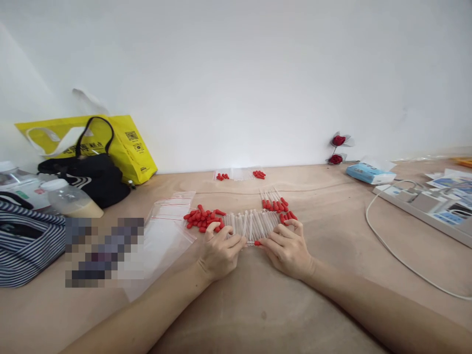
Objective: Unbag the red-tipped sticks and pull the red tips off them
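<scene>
My left hand (222, 251) is closed on a clear glass dropper tube (250, 244), held level just above the table. A red rubber bulb (257, 243) sits at the tube's right end, pinched in the closed fingers of my right hand (289, 250). How far the bulb goes over the tube is too small to tell. Behind both hands lies a row of clear glass tubes (252, 223) side by side. Loose red bulbs (202, 216) are heaped beyond my left hand. To the right of the row, several droppers with red bulbs (273, 204) lie together.
Clear zip bags (162, 246) lie at the left, near a striped pouch (31, 246), bottle (75, 199), black bag (90, 179) and yellow bag (142, 155). At right are a tissue pack (369, 173), a power strip (424, 204) and its white cable (383, 258). A wall stands behind.
</scene>
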Demonstrator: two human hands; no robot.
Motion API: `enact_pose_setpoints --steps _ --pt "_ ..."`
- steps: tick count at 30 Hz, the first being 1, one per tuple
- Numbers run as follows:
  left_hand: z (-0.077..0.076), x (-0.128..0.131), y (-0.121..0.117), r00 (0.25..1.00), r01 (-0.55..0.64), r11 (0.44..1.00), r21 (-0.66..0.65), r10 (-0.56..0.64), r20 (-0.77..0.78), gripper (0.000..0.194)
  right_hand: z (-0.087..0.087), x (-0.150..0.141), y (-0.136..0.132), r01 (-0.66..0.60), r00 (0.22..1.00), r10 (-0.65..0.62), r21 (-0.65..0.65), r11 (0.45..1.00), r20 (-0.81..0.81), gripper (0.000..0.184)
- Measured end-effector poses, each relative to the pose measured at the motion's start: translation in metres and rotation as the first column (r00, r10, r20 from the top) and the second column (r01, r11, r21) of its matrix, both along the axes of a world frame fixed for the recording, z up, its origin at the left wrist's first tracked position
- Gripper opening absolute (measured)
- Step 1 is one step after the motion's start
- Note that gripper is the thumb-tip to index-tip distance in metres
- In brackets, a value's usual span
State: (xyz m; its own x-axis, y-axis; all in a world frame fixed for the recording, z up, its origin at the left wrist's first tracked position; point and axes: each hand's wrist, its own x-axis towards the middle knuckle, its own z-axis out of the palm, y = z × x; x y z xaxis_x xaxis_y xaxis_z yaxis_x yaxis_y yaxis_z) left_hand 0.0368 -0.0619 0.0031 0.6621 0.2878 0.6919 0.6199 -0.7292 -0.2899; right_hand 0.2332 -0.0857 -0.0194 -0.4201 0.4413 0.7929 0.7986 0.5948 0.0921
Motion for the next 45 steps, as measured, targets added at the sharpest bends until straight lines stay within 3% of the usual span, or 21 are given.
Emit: enact_pose_setpoints --steps 5,9,11,13,16,19,23,28,33,39,45 --pt "0.002 -0.004 0.003 0.99 -0.059 0.993 -0.106 0.072 0.121 0.014 0.002 0.004 0.001 0.024 0.996 -0.024 -0.002 1.0 -0.081 0.013" --pt "0.009 -0.004 0.01 0.958 -0.075 0.923 -0.377 0.171 0.229 0.021 0.007 0.009 0.008 0.09 0.971 -0.1 -0.055 0.994 -0.215 0.013" --pt "0.015 -0.001 0.017 0.948 -0.044 0.83 -0.556 0.211 0.239 0.024 0.009 0.017 0.015 0.181 0.943 -0.209 -0.127 0.975 -0.26 0.017" --pt "0.023 0.002 0.026 0.929 -0.046 0.695 -0.717 0.295 0.225 0.024 0.01 0.028 0.023 0.293 0.891 -0.356 -0.243 0.925 -0.281 0.021" --pt "0.037 0.007 0.043 0.894 -0.121 0.488 -0.865 0.432 0.119 0.024 0.011 0.049 0.034 0.398 0.784 -0.558 -0.468 0.789 -0.272 0.026" --pt "0.046 0.012 0.057 0.868 -0.227 0.399 -0.888 0.497 0.001 0.021 0.011 0.063 0.042 0.401 0.707 -0.675 -0.666 0.629 -0.212 0.027" --pt "0.051 0.019 0.064 0.853 -0.352 0.389 -0.851 0.508 -0.121 0.016 0.013 0.07 0.048 0.432 0.658 -0.746 -0.759 0.488 -0.105 0.027" --pt "0.053 0.027 0.057 0.821 -0.498 0.421 -0.758 0.51 -0.256 0.021 0.016 0.071 0.051 0.494 0.634 -0.773 -0.77 0.404 0.002 0.033" --pt "0.05 0.03 0.057 0.79 -0.579 0.446 -0.683 0.514 -0.334 0.017 0.017 0.076 0.05 0.478 0.65 -0.76 -0.782 0.401 0.008 0.037" --pt "0.047 0.036 0.063 0.785 -0.603 0.46 -0.651 0.485 -0.385 0.02 0.02 0.076 0.049 0.392 0.687 -0.723 -0.803 0.449 -0.068 0.03" --pt "0.039 0.038 0.062 0.795 -0.596 0.473 -0.649 0.461 -0.395 0.02 0.022 0.074 0.048 0.38 0.687 -0.723 -0.81 0.446 -0.076 0.029"
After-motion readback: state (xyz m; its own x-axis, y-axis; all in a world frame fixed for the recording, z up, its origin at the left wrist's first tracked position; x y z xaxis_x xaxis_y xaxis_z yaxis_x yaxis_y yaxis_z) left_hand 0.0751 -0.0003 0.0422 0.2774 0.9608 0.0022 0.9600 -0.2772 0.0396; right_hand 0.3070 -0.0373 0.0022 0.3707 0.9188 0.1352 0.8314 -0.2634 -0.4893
